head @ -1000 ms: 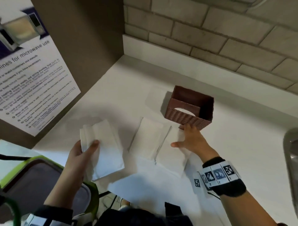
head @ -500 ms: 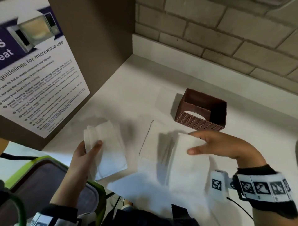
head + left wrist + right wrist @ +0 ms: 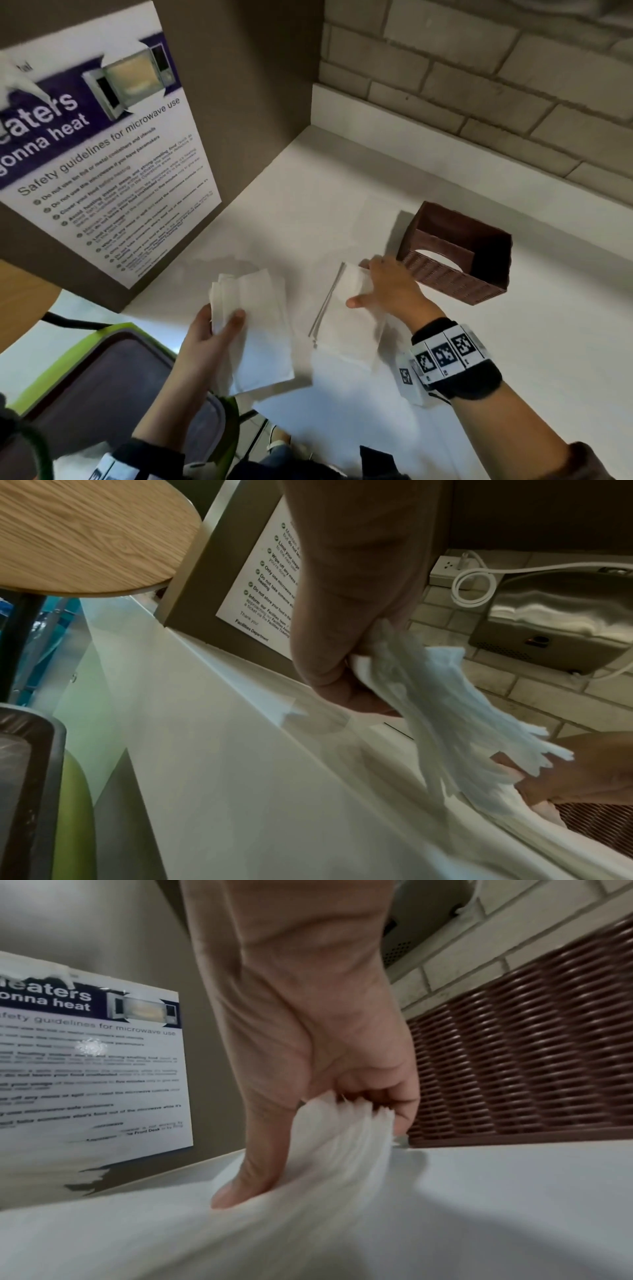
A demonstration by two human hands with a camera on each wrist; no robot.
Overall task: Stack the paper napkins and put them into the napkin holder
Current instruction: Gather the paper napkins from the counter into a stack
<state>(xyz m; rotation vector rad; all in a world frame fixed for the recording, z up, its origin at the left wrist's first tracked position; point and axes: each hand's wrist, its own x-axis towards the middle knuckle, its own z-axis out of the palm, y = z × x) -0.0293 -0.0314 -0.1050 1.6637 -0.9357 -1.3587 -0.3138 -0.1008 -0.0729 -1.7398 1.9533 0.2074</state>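
A brown ribbed napkin holder [image 3: 455,277] stands open-topped on the white counter [image 3: 534,342], and its wall [image 3: 531,1056] fills the right of the right wrist view. My left hand [image 3: 219,329] grips a stack of white napkins [image 3: 257,329] near the counter's front edge; the left wrist view shows this stack [image 3: 462,712] fanned out between thumb and fingers. My right hand [image 3: 383,291] pinches a second napkin stack [image 3: 346,315], lying just left of the holder, with its thumb on top and fingers curled over the far edge [image 3: 349,1123].
A brown panel with a microwave safety poster [image 3: 113,164] rises at the left. A brick wall [image 3: 479,85] runs behind the counter. A green and grey bin [image 3: 102,387] sits below the counter's front edge. A wooden round tabletop [image 3: 85,534] and a steel appliance [image 3: 561,620] show in the left wrist view.
My right hand lifted one napkin pile and set it on the other pile left of the holder, so two piles became one. My left hand kept its hold on its stack.
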